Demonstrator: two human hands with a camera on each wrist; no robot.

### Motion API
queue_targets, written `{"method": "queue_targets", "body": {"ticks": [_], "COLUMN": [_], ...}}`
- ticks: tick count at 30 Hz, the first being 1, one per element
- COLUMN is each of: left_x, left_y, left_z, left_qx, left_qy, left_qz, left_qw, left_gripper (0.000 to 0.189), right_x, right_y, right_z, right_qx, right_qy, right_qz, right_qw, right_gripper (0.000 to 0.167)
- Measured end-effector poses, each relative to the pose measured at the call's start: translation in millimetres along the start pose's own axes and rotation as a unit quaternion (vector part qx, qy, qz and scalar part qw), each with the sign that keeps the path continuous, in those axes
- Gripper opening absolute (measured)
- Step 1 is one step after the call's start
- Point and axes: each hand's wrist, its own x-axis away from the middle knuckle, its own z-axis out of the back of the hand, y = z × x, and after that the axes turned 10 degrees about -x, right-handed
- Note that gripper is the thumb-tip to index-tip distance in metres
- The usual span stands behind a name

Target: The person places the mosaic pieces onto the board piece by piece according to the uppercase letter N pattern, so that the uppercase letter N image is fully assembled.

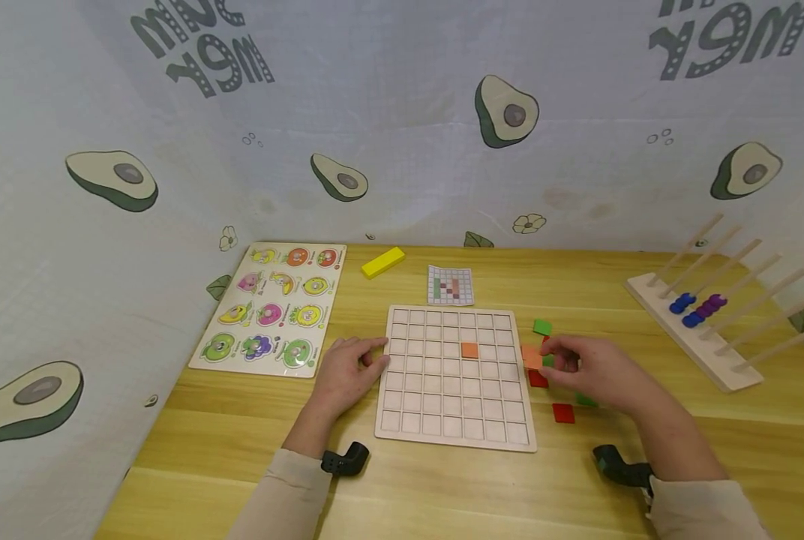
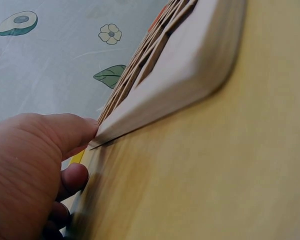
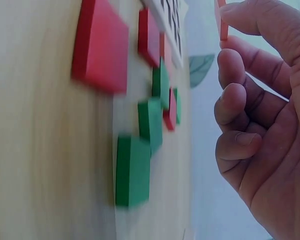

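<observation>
A square wooden grid board (image 1: 432, 405) lies in the middle, with one orange tile (image 1: 469, 350) in a cell right of centre. My left hand (image 1: 348, 373) touches the board's left edge with thumb and forefinger tips; the left wrist view shows a fingertip against its side. Beyond the board's right edge, my right hand (image 1: 594, 367) pinches another orange tile (image 3: 220, 21) between thumb and forefinger, its other fingers loosely curled. Under and around that hand lie several tiles, among them a red tile (image 1: 564, 413) and a green tile (image 1: 542, 327); the hand partly hides some.
Behind the board lies a small printed pattern card (image 1: 451, 286), with a yellow block (image 1: 383, 262) to its left. A fruit puzzle board (image 1: 267, 307) occupies the left side. At the right is a wooden peg stand (image 1: 685, 330) with blue and purple beads. A printed curtain (image 1: 415, 112) hangs behind.
</observation>
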Motion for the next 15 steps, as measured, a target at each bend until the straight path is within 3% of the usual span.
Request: {"method": "queue_targets", "body": {"ticks": [7,15], "left_x": [-0.3,-0.5], "left_y": [1.2,0.7], "left_z": [1.6,2.3], "left_qx": [0.001,0.004], "left_qy": [0.000,-0.002], "left_qz": [-0.005,-0.004], "left_qw": [1.0000,1.0000], "left_gripper": [0.031,0.031], "right_x": [-10.0,-21.9], "right_y": [-16,-31], "right_z": [-12,-29], "right_qx": [-0.022,-0.038], "right_qy": [-0.009,-0.035], "right_qz": [0.020,0.006], "right_qw": [0.9995,0.9987], "right_gripper": [0.018,0.017]}}
